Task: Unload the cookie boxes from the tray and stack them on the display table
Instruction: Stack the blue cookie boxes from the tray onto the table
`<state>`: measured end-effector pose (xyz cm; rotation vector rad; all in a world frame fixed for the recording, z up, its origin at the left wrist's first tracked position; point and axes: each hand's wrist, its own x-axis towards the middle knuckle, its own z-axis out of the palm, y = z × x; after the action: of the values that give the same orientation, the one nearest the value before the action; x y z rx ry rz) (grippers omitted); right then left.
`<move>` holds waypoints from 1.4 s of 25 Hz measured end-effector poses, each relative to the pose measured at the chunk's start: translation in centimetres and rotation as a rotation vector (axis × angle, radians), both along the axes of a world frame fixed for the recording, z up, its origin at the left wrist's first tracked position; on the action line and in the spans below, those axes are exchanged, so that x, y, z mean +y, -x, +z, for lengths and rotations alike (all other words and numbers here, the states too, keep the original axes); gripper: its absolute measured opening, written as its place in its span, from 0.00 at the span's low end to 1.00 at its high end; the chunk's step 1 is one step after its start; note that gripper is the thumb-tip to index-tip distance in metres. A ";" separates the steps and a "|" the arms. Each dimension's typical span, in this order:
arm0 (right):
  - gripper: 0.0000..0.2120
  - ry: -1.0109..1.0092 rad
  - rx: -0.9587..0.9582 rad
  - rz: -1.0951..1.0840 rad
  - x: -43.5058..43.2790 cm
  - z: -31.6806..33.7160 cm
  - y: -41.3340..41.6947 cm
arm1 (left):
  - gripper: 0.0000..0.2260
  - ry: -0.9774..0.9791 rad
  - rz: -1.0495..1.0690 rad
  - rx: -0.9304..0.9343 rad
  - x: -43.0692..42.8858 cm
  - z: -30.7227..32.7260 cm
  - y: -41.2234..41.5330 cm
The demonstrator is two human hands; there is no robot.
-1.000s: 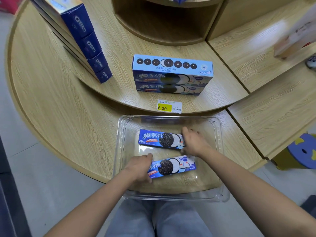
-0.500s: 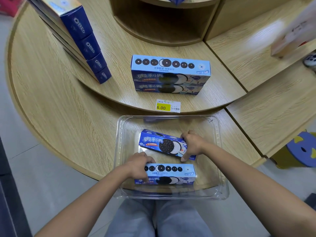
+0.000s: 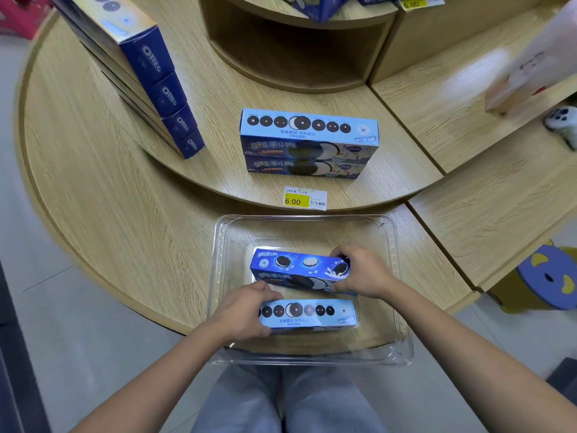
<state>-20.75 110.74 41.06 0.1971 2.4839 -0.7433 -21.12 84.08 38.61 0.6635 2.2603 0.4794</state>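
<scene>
A clear plastic tray (image 3: pixel 402 307) sits on the lower wooden tier in front of me. Two blue cookie boxes stand on edge inside it. My left hand (image 3: pixel 242 312) grips the left end of the near box (image 3: pixel 312 314), whose light blue side with a row of cookies faces up. My right hand (image 3: pixel 362 271) grips the right end of the far box (image 3: pixel 296 270), tilted with its dark blue side up. On the upper tier of the display table (image 3: pixel 218 170) two matching boxes (image 3: pixel 307 142) lie stacked.
A tall stack of dark blue cookie boxes (image 3: pixel 156 85) stands at the upper left. A yellow price tag (image 3: pixel 304 198) marks the tier edge. A curved open shelf (image 3: pixel 290 54) rises behind. Wooden shelving runs to the right, with a small purple stool (image 3: pixel 543 276) on the floor.
Both boxes lay flat in the tray a second ago. Each hand has since tipped its box up onto its long edge, the far box last.
</scene>
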 end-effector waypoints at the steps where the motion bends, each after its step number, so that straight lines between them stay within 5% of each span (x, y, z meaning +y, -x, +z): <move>1: 0.22 0.008 0.043 -0.016 0.0 0.9 -0.3 | 0.29 -0.020 0.019 0.021 -0.2 0.6 -0.1; 12: 0.25 0.319 0.366 -0.186 3.3 14.7 0.2 | 0.23 -0.419 0.321 -0.037 -2.6 11.4 5.4; 23: 0.27 0.357 0.691 -0.173 6.8 25.2 7.8 | 0.24 -0.561 0.321 0.082 1.1 22.8 17.1; 35: 0.27 0.321 0.615 -0.145 7.7 22.4 15.0 | 0.19 -0.596 0.359 -0.032 4.3 19.6 23.5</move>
<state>-35.76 118.39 63.44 0.0291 2.8760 -1.4257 -44.65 88.42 58.20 0.5191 2.2102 1.3611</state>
